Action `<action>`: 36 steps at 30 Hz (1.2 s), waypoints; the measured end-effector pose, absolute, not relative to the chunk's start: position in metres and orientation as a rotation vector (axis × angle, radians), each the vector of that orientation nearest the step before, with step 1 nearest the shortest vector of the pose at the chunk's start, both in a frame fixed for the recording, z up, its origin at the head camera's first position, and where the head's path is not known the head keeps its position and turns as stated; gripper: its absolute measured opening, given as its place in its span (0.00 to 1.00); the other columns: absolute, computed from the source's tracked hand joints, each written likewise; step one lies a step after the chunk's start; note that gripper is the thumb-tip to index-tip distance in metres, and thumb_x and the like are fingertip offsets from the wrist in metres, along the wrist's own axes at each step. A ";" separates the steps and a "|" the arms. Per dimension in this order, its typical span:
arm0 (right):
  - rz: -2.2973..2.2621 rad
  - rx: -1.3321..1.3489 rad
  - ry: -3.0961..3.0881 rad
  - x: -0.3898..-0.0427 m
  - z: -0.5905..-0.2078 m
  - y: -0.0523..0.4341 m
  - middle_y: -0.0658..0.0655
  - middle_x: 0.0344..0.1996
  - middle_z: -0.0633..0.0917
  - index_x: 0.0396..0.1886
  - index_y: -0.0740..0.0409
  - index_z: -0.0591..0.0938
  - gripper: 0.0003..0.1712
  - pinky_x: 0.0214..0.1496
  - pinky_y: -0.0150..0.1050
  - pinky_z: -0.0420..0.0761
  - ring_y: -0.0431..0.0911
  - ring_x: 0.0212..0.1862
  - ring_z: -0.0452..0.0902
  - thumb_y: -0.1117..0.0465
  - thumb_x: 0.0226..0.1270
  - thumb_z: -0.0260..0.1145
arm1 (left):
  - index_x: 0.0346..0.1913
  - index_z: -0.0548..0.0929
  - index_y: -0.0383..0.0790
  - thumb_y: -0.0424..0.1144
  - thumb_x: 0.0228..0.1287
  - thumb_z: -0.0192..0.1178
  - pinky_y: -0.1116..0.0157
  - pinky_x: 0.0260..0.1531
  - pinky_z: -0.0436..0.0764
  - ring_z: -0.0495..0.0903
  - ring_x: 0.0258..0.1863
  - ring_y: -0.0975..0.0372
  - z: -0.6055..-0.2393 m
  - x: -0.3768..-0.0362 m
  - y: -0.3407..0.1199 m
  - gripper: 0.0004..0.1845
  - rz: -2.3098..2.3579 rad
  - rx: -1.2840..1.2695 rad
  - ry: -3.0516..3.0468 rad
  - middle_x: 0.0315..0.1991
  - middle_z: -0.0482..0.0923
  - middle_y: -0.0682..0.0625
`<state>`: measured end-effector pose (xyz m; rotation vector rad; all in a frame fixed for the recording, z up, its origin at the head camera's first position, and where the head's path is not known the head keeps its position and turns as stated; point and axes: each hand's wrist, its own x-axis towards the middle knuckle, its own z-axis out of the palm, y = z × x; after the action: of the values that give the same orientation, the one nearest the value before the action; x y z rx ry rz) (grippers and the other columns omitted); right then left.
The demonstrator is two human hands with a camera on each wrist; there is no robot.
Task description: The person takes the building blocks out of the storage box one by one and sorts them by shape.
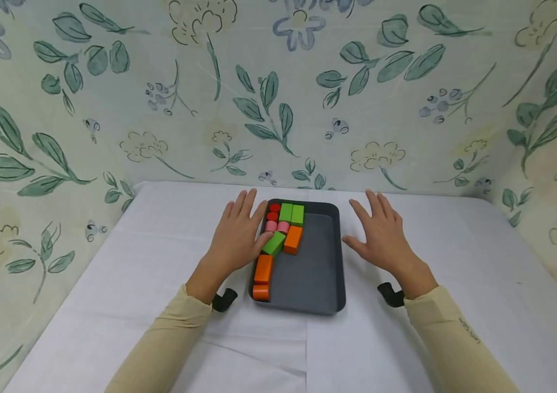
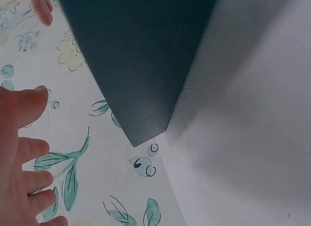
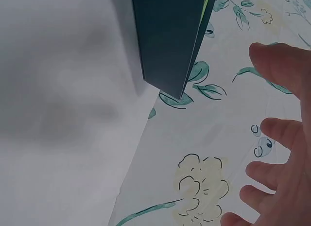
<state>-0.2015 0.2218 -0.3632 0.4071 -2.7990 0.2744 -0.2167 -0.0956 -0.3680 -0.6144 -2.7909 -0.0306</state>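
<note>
- Nearest, two cream sleeves (image 1: pixel 170 341) lie on the white table (image 1: pixel 111 305), one on each side of a dark grey tray (image 1: pixel 315 281).
- The left hand (image 1: pixel 236 240) lies flat at the tray's left rim, fingers straight, grasping nothing; its thumb reaches over the rim beside a tilted green block (image 1: pixel 274 243).
- The right hand (image 1: pixel 381 237) hovers or rests just right of the tray, fingers spread and released, apart from the rim.
- Between the hands, the blocks fill only the tray's left side: two orange blocks (image 1: pixel 262 275) nearest, another orange block (image 1: pixel 293 239) beside the green one, then pink cylinders (image 1: pixel 276 226), red cylinders (image 1: pixel 274 211) and two green blocks (image 1: pixel 292 213) farthest.
- Only the head view shows the blocks plainly; both wrist views show the tray's dark outer wall (image 2: pixel 141 56), the table and fingertips (image 3: pixel 274 133).
- Farthest, a flowered cloth backdrop (image 1: pixel 278 93) rises behind the table.
</note>
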 end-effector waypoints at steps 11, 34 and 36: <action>0.419 0.440 -2.829 -0.198 -0.367 0.228 0.72 0.74 0.58 0.71 0.62 0.67 0.39 0.68 0.73 0.61 0.69 0.75 0.52 0.55 0.63 0.69 | 0.71 0.69 0.39 0.49 0.68 0.61 0.48 0.72 0.68 0.62 0.74 0.47 -0.377 -0.213 -0.111 0.33 -0.221 -0.712 -2.741 0.76 0.58 0.39; 0.889 0.447 -2.938 -0.195 -0.380 0.230 0.70 0.74 0.62 0.73 0.63 0.64 0.36 0.67 0.63 0.72 0.66 0.73 0.61 0.59 0.69 0.62 | 0.67 0.74 0.38 0.43 0.67 0.62 0.51 0.66 0.75 0.71 0.68 0.50 -0.394 -0.213 -0.125 0.27 -0.418 -0.723 -2.744 0.70 0.70 0.41; 0.962 0.423 -2.953 -0.197 -0.382 0.230 0.69 0.74 0.63 0.74 0.62 0.63 0.36 0.65 0.61 0.75 0.65 0.72 0.63 0.58 0.70 0.61 | 0.67 0.74 0.38 0.43 0.68 0.61 0.51 0.67 0.74 0.71 0.69 0.50 -0.395 -0.213 -0.125 0.27 -0.437 -0.728 -2.751 0.70 0.70 0.41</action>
<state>-0.1973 0.2300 -0.3822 0.4230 -2.9532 0.9623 -0.2133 -0.1249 -0.3951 -0.7283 -2.7509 -0.4374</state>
